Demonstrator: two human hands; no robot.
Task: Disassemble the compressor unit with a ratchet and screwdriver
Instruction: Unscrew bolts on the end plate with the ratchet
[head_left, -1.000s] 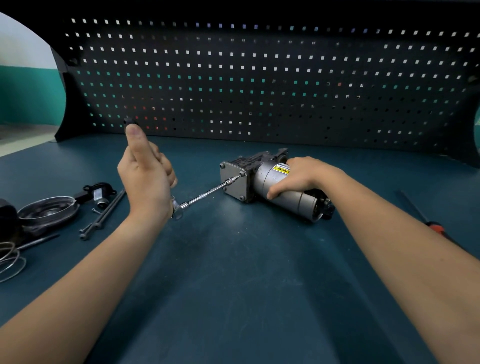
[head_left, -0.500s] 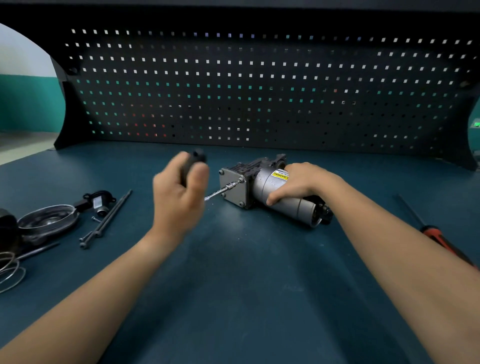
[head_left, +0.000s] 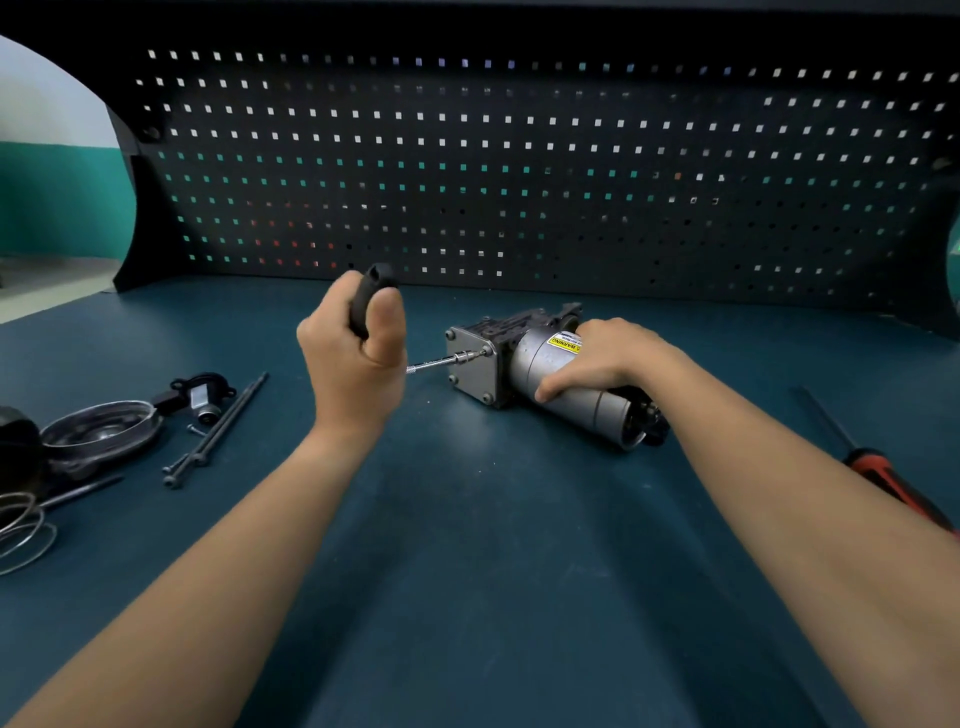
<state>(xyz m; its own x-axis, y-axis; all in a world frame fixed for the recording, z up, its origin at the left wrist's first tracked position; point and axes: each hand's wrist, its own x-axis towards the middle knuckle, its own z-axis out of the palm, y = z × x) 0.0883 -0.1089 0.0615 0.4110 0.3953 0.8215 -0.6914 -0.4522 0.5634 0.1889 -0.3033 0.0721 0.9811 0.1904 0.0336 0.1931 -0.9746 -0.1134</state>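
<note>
The compressor (head_left: 524, 374) lies on its side near the middle of the bench (head_left: 493, 561), just short of the pegboard (head_left: 519, 171) that walls off the far edge. Its square end plate faces left, and its grey barrel points right and toward the person.

The right hand (head_left: 608, 356) lies over the barrel, fingers curled over the top and thumb pressed against the near side, gripping it. The left hand (head_left: 356, 364) is a closed fist round the black handle of the ratchet (head_left: 370, 301), thumb up along it; the handle stands nearly upright and its tip shows above the fist. A thin extension (head_left: 441, 360) runs from under the fist to a bolt at the plate's upper right corner.

In front of the compressor the bench is bare between the two forearms, down to the near edge. At the left lie two long bolts (head_left: 218, 434), a small screw, a black bracket (head_left: 200, 395), a round cover (head_left: 101, 431) and a wire coil (head_left: 23, 530), all well apart from the left hand. At the right a screwdriver (head_left: 883, 470) with a red and black handle lies near the right forearm.

A yellow label (head_left: 563, 343) on the barrel reads "WARNING", upside down from this view; its smaller print is too fine to read.
</note>
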